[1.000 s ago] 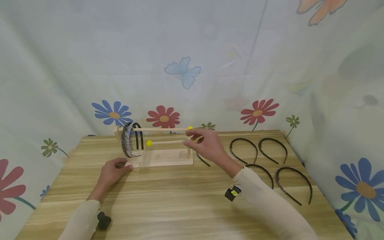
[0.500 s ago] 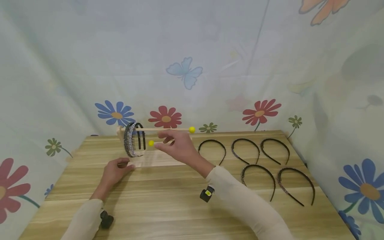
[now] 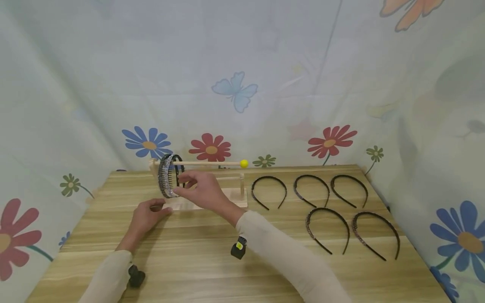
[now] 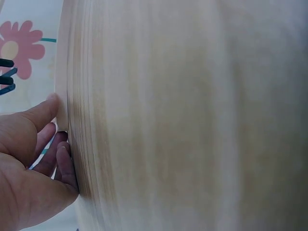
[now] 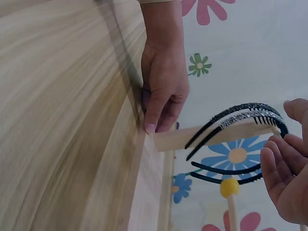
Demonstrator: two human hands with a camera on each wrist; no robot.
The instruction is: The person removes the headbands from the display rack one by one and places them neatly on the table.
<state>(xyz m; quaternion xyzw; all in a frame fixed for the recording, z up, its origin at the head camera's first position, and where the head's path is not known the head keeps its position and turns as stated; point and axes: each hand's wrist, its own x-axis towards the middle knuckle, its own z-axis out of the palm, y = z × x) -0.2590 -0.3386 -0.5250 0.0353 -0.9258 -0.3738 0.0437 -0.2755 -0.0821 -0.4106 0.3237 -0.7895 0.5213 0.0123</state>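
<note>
A wooden rack with a pale base point(image 3: 239, 198) and a long upper rod point(image 3: 216, 163) stands on the table. Two toothed headbands point(image 3: 165, 176), one dark and one silvery, hang at the rod's left end. My left hand point(image 3: 145, 216) holds the base's front left corner; in the left wrist view its thumb point(image 4: 45, 110) lies against the base edge. Before the headbands is my right hand point(image 3: 204, 189), fingers loosely bent. In the right wrist view that hand point(image 5: 293, 178) is beside the headbands point(image 5: 240, 115); whether it touches them I cannot tell.
Several black headbands point(image 3: 269, 179) lie on the wood-grain table point(image 3: 212, 261) to the right of the rack. One yellow ball point(image 3: 244, 163) caps the upper rod's right end. Another yellow ball point(image 5: 229, 188) tips the lower rod. A flowered cloth point(image 3: 235, 122) hangs behind.
My right hand has moved left from the right end of the rods, past the lower yellow ball, to the hanging headbands. My left hand stays at the base corner.
</note>
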